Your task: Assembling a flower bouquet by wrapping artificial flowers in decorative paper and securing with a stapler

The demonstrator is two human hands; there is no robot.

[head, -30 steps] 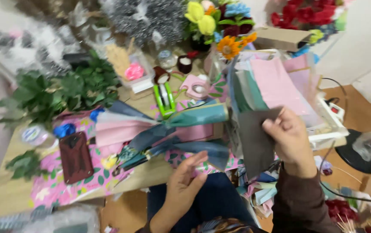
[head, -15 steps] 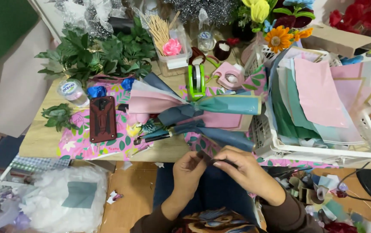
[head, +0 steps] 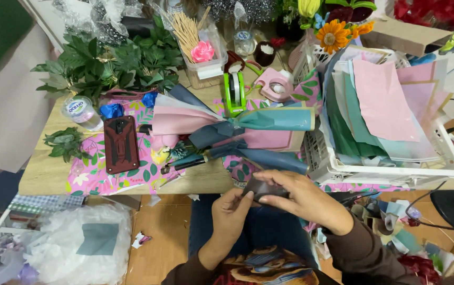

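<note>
**Inspector:** Report the position of your hands.

**Operator guide:** Your left hand and your right hand meet just below the near edge of the light wooden table, above your lap. Both pinch one small dark grey folded sheet of paper. Your left fingertips grip its left end; your right fingers lie curled over its top and right side. Neither hand is spread wide; both are closed narrowly on the sheet.

**Inspector:** What lies directly beyond the sheet?

**Operator guide:** A bundle of rolled pink, teal and dark blue wrapping papers lies on the table, fanned out to the left and gathered at its middle. The sheet sits near the bundle's lower blue roll but apart from it. Whether the bundle is tied, you cannot tell.

**Inspector:** Identify the items to your right.

**Operator guide:** A white slotted plastic basket holds upright sheets of pink, green and pale blue paper.

**Inspector:** And to your left?

**Operator guide:** A dark red rectangular phone case lies flat on a pink floral patterned sheet. A green tape dispenser stands behind the bundle, with a pink tape dispenser just beside it. Artificial green foliage occupies the far left of the table.
</note>
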